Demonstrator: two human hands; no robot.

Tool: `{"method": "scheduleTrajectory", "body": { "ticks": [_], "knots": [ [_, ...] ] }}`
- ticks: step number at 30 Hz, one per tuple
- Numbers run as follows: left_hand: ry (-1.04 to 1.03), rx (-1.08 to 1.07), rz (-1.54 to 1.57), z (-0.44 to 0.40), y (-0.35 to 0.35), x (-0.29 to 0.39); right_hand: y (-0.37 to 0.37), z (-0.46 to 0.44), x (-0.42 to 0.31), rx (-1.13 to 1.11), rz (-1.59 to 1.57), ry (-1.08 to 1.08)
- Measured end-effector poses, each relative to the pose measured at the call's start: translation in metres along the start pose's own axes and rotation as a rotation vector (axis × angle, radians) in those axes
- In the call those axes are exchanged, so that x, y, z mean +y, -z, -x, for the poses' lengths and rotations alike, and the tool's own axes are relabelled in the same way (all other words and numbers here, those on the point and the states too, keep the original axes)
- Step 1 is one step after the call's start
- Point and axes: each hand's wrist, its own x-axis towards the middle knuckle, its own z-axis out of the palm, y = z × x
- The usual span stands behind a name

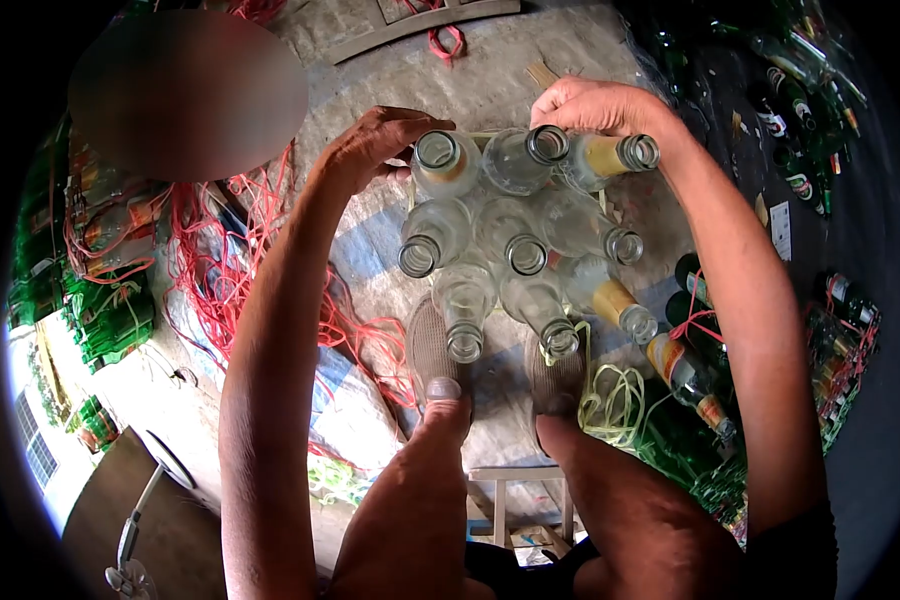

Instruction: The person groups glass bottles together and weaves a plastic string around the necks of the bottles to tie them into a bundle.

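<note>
Several clear glass bottles (510, 230) stand upright in a tight cluster between my feet and my hands, some with yellow labels. Pale yellow-green string runs around the group, and a loose coil of it (615, 400) lies near my right foot. At the cluster's far left corner is my left hand (385, 140), its fingers bent beside a bottle; what they hold, if anything, is hidden. Behind the far right bottles, my right hand (590, 105) is closed, with its fingertips partly hidden and nothing nameable visible in them.
Tangled red string (235, 260) lies on the left. Green bottles (110, 310) are bundled at far left, and more bottles (800, 110) lie on the right. A labelled bottle (685, 375) rests beside my right arm. A wooden frame (425, 28) is at the top.
</note>
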Motion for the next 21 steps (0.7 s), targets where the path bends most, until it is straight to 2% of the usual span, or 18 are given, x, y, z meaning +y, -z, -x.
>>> {"method": "scheduleTrajectory", "body": {
  "ticks": [3,6,10,12,14,17,20,21],
  "knots": [
    [-0.023,-0.029,-0.036,-0.012,0.003,-0.005,-0.001,-0.006,0.003,0.025,0.049,0.025],
    [0.069,-0.042,-0.057,-0.022,0.001,0.0,0.002,-0.012,0.009,0.054,0.118,0.039],
    [-0.042,-0.183,-0.216,-0.037,0.006,-0.003,0.002,-0.012,0.006,0.059,0.124,0.019],
    [-0.023,-0.225,-0.246,-0.041,0.01,-0.005,-0.001,-0.008,0.005,0.088,0.11,0.014],
    [0.1,-0.184,-0.157,-0.04,0.005,0.005,-0.002,-0.009,0.007,0.097,0.084,0.018],
    [-0.067,-0.157,-0.292,-0.018,0.005,0.016,-0.002,-0.005,0.009,0.056,-0.025,0.014],
    [-0.082,-0.161,-0.19,-0.032,0.008,-0.008,-0.001,-0.001,0.007,0.019,-0.029,0.051],
    [-0.089,-0.091,-0.115,-0.02,-0.001,-0.001,0.0,0.0,0.005,0.032,0.004,0.042]
  ]
}}
